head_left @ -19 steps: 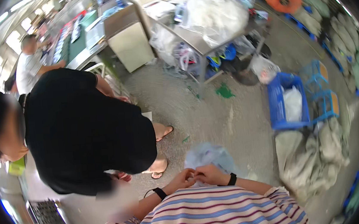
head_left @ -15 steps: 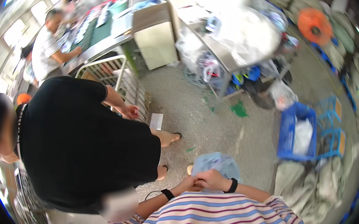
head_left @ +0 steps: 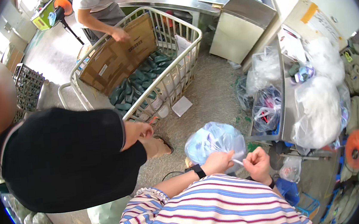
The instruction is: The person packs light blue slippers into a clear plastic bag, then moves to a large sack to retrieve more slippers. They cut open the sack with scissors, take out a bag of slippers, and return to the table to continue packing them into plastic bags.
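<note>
Just in front of my striped top lies a full, clear plastic bag (head_left: 210, 141) with pale blue and white contents. My left hand (head_left: 220, 162) is closed beside the bag's near side, its fingers pinched on a thin white plastic strip (head_left: 238, 162). To its right, my right hand (head_left: 258, 165) is closed too, thumb and fingertips pinching the strip's other end. The strip runs taut between both hands. Whether it is the bag's own twisted neck or a separate tie, I cannot tell.
A person in black (head_left: 67, 159) stands close on my left. Ahead is a white barred cart (head_left: 196, 35) with cardboard and dark green foot-shaped pieces. Another person (head_left: 98, 12) reaches over it. A metal table (head_left: 283, 102) with plastic bags stands right, an orange fan (head_left: 355, 150) beyond.
My view has swung leftward, bringing the cart into full view. My hands, close together before, are now a little apart with the white strip stretched between them.
</note>
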`<state>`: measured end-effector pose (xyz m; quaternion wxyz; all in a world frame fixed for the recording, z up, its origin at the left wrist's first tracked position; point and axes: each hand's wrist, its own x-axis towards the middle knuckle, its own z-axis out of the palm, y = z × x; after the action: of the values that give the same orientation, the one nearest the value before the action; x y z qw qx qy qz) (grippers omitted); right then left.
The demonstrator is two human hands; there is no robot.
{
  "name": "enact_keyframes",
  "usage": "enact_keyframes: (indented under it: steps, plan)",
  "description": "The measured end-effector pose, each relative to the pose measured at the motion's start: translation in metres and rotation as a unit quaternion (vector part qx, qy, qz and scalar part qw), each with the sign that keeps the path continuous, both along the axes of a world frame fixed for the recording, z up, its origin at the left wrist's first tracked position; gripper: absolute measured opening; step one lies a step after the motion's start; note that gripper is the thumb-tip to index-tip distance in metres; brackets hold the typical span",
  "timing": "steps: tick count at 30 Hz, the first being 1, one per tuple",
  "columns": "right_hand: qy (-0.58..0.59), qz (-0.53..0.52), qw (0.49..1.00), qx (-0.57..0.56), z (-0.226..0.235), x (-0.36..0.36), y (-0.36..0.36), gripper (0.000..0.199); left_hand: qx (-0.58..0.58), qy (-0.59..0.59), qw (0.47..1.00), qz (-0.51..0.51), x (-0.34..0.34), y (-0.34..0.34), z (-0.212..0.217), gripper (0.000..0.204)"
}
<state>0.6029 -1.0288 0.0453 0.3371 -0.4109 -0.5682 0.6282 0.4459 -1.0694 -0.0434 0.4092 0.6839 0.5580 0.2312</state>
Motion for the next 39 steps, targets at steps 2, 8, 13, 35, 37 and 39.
enact_keyframes:
  steps: [2,8,13,35,37,39]
  plan:
    - [0.020,0.059,0.998,-0.022,0.002,-0.003,0.045,0.025,0.020,-0.012,0.998,0.051,-0.007,0.041,-0.008,0.026]
    - [-0.117,0.166,0.973,0.113,-0.040,-0.011,0.252,0.047,0.017,-0.047,0.979,0.199,-0.055,0.212,-0.001,0.024]
    - [-0.106,0.279,0.920,0.252,-0.062,-0.065,0.382,0.050,0.031,-0.038,0.988,0.150,-0.062,0.348,0.080,0.021]
    - [0.281,0.109,0.940,0.157,0.237,-0.237,1.126,0.018,0.401,-0.339,0.750,0.402,-0.377,0.911,0.256,0.013]
    - [0.205,0.099,0.965,0.127,0.202,-0.236,1.170,0.026,0.336,-0.303,0.804,0.385,-0.381,0.938,0.231,0.015]
    - [0.114,0.179,0.973,0.088,0.149,-0.235,1.220,0.024,0.237,-0.272,0.855,0.373,-0.373,0.958,0.195,0.016]
